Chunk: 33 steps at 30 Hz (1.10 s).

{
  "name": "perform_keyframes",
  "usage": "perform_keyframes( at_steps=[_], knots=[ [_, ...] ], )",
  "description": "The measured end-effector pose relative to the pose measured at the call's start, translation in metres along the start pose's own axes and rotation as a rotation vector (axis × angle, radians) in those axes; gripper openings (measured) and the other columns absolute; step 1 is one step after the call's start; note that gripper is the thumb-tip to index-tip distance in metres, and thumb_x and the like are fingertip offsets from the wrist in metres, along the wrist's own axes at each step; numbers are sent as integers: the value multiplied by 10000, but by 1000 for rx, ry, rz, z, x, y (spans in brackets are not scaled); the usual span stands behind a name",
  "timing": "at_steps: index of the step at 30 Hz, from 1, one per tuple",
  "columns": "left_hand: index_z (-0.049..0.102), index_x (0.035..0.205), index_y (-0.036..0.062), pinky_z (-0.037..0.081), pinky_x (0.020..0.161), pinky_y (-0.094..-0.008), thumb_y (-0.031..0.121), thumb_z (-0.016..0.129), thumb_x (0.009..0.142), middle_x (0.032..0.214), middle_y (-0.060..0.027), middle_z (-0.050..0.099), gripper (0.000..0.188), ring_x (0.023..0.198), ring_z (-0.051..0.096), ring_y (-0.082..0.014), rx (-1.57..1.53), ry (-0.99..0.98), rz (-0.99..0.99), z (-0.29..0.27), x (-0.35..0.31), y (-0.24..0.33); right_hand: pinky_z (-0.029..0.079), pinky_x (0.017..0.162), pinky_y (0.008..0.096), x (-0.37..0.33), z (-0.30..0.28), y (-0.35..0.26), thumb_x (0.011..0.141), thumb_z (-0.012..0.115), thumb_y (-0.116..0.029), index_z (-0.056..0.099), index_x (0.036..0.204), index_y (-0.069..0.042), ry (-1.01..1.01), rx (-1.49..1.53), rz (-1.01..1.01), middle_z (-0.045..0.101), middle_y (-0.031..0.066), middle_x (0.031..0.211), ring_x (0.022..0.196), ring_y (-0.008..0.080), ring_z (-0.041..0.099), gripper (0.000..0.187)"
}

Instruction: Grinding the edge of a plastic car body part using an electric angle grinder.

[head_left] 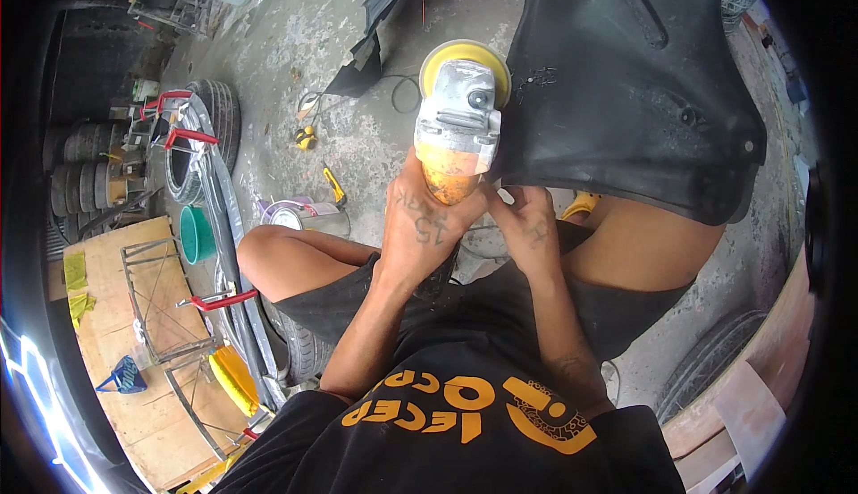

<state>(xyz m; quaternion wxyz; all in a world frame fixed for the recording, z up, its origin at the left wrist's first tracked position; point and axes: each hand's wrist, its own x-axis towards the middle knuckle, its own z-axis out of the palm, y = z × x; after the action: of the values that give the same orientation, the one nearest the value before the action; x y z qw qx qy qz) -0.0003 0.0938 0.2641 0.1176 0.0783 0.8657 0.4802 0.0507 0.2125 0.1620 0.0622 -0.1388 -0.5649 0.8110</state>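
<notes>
An angle grinder (458,127) with an orange body, a scuffed grey head and a yellow disc stands out in front of me. Wrapped around its orange body is my left hand (420,221), closed. Close beside the grinder, my right hand (529,226) has its fingers curled together near the lower edge of a black moulded plastic panel (617,92). What those fingers hold, if anything, is hidden. The panel spreads across the upper right and partly lies over my right leg. The disc's rim is close to the panel's left side; whether they touch I cannot tell.
On the floor are a yellow cutter knife (334,185), a can (308,217), a dark cord (404,93) and tires (214,123). At left, red clamps (192,136) grip a long silver piece near a green bucket (197,235). Plywood (112,270) lies beyond.
</notes>
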Motion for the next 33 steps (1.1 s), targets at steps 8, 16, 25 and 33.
perform_keyframes(
  at_steps=[8, 16, 25, 33],
  knots=[
    [589, 1162, -70, 554, 808, -360, 124, 760, 794, 977, -189, 732, 450, 894, 723, -237, -35, 2, -57, -4, -2, 1, 524, 922, 317, 0, 1, 0, 947, 671, 13, 578, 1278, 33, 5, 15, -8, 631, 93, 1220, 1164, 188, 603, 345],
    [590, 1160, -67, 556, 808, -365, 126, 767, 798, 987, -197, 732, 446, 901, 729, -249, -1, 16, 15, -3, 0, -3, 514, 952, 336, 1, 0, 3, 945, 669, 16, 576, 1283, 32, 10, 8, 15, 627, 92, 1229, 1177, 189, 593, 351],
    [584, 1188, -58, 560, 819, -372, 122, 759, 806, 1005, -204, 737, 457, 934, 738, -261, -2, 14, 80, 1, 0, -2, 514, 958, 337, 1, 1, -2, 944, 653, 34, 567, 1294, 38, 1, 7, -11, 616, 98, 1256, 1203, 200, 595, 360],
    [584, 1193, -57, 559, 815, -368, 120, 757, 804, 1001, -197, 740, 461, 923, 739, -254, 19, -1, 48, 0, 0, 1, 516, 953, 327, 1, 1, -1, 944, 648, 39, 567, 1295, 42, 11, 0, 1, 622, 106, 1251, 1204, 203, 598, 360]
  ],
)
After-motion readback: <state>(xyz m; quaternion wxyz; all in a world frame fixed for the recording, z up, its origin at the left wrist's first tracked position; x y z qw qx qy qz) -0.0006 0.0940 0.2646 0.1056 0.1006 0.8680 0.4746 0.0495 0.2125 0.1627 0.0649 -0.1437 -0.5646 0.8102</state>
